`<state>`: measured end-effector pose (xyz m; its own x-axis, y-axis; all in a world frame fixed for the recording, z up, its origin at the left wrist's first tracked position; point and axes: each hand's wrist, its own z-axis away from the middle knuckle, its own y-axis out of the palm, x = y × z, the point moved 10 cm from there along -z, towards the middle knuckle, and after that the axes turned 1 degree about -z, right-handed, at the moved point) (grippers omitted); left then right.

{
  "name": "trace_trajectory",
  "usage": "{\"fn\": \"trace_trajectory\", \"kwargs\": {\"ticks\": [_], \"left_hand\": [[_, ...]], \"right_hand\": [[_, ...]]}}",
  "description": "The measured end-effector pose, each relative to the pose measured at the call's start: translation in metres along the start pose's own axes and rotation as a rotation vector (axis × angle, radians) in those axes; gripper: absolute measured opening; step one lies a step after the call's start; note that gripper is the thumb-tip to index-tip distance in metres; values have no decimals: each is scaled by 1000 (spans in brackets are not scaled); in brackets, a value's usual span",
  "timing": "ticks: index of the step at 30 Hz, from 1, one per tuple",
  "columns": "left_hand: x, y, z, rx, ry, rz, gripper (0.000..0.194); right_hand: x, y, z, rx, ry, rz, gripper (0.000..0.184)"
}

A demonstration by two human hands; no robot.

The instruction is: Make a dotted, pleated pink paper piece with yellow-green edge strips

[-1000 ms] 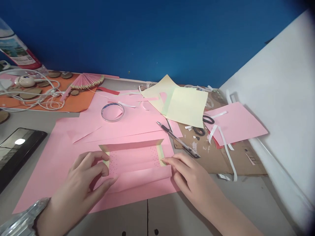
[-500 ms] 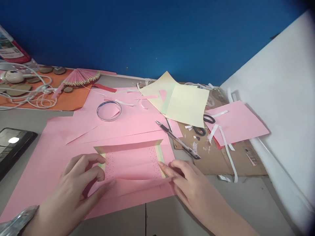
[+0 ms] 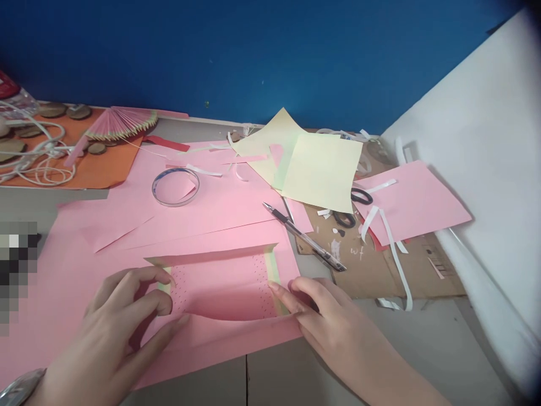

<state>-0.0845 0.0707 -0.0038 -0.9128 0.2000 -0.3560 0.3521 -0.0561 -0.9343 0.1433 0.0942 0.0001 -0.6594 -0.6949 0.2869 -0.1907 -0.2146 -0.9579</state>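
Left hand [image 3: 127, 318] at left end of folded pink paper [image 3: 220, 282]: curled fingers at the end edge, thumb well apart from them, over the front flap [image 3: 230, 331]. Right hand [image 3: 329, 316] at the opposite end, one fingertip touching the pale end strip [image 3: 273, 266], front corner just under the fingers. Pinching or merely resting: impossible to say for either.

Folded paper lying on a larger pink sheet [image 3: 80, 270], between both hands. Back flap [image 3: 211, 255] raised, front flap bowed along its edge.

Main risk: front flap buckling or creasing off line, from uneven pressure at the two ends. Also possible: end strip crumpling under a hard fingertip; loose sheet sliding on the desk [image 3: 203, 378] and skewing the fold. Gel pen [image 3: 305, 237] just beyond right hand, liable to roll if knocked by a knuckle.

Containers: folded paper, shallow and tray-like, small dots inside near both ends. Farther out, clear ring [image 3: 157, 178], perhaps tape, around a pink scrap. Far left, plastic bottle [image 3: 19, 97], mostly out of view, contents unreadable.
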Motion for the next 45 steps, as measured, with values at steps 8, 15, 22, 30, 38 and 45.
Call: {"fn": "trace_trajectory", "kwargs": {"ticks": [8,15,22,30,38,45], "left_hand": [[0,1,-1,24,-10,-16,12],[-1,0,-1,20,-5,-11,12],[-1,1,-2,32,-4,0,13],[-2,-2,-2,-21,-43,38,16],[-3,-6,-2,-20,-76,78,21],[2,-7,-1,-31,-49,34,19]], "right_hand": [[3,-5,-1,-28,-17,7,52],[3,-5,-2,-6,-18,40,53],[3,-7,-4,-26,0,37,49],[-17,-28,1,-186,125,-426,29],[-15,-11,-24,113,377,-474,24],[-15,-12,-34,77,418,-258,29]]}}
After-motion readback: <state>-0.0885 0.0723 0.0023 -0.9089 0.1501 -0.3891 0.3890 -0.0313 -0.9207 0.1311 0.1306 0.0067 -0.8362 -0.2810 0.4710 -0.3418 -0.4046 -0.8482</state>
